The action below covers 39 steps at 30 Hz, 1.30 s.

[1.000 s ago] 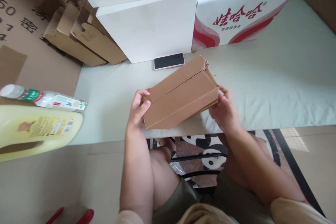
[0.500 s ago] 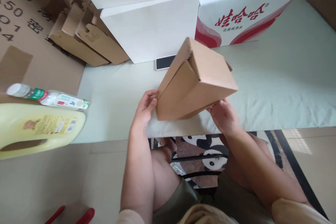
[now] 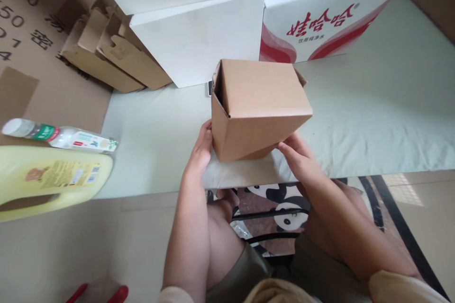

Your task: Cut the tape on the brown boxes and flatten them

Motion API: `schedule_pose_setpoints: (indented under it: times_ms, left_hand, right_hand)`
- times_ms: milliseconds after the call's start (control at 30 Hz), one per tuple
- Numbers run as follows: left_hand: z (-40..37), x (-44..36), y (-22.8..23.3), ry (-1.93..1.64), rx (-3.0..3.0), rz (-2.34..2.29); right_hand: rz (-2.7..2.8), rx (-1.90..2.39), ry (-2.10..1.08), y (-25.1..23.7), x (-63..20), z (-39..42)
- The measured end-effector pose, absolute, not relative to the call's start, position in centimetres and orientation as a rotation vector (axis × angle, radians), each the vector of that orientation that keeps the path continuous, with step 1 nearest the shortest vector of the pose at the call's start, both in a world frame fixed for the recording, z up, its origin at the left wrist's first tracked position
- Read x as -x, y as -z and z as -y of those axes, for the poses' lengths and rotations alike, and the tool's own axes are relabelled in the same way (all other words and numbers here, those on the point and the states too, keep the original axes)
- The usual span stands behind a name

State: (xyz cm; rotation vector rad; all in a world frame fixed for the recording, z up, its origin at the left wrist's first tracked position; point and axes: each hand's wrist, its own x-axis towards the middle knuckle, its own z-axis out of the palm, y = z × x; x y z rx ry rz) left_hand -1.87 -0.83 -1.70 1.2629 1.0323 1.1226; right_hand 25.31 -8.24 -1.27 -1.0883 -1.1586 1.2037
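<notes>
Between my two hands is a brown cardboard box (image 3: 266, 90), held over the near edge of the cloth-covered table. A gap shows along its left top edge, and a small flap sticks out at its far right corner. My left hand (image 3: 202, 149) presses on the box's left side, thumb and fingers close together. At the lower right, my right hand (image 3: 296, 154) grips the bottom edge; some of its fingers are hidden beneath the box. Behind the box, only a corner of a phone (image 3: 210, 88) shows.
White cartons (image 3: 199, 38) and a white carton with red lettering (image 3: 320, 28) stand at the back. Folded cardboard pieces (image 3: 117, 52) lean at the back left. A plastic bottle (image 3: 64, 136) and a yellow jug (image 3: 57, 177) lie left on the pale green cloth (image 3: 373, 118).
The box has turned and tipped, so its top panel now faces me more squarely. It covers most of the phone. Both hands have shifted slightly with it.
</notes>
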Motion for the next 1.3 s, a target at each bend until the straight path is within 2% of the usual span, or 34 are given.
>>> schedule_pose_setpoints:
  times_ms: [300, 433, 667, 900, 967, 1167, 1300]
  left_hand:
    - [0.9, 1.6, 1.8, -1.133, -1.24, -1.084]
    - [1.3, 1.1, 2.0, -1.09, -1.204, -0.959]
    - [1.8, 0.9, 0.4, -0.937, -1.47, -0.808]
    - [1.9, 0.8, 0.2, -1.186, -1.273, -0.871]
    - [1.8, 0.8, 0.4, -1.167, -1.152, -0.911]
    - [1.4, 1.5, 1.1, -1.129, -1.007, -0.991]
    - [1.3, 1.8, 1.3, -1.177, -0.979, -0.997]
  right_hand:
    - [1.16, 1.096, -1.201, 0.9, -25.2, 8.3]
    - [1.191, 1.097, -1.189, 1.0, -25.2, 8.4]
    - [1.203, 1.114, -1.186, 0.8, -25.4, 8.6]
    - [1.259, 1.122, -1.237, 0.1, -26.2, 8.5]
    - [1.281, 1.219, -1.135, -0.5, -26.7, 8.3]
    - [1.473, 1.805, -0.53, 0.7, -28.5, 7.1]
    - [1.599, 1.97, -0.477, 2.5, -29.1, 6.3]
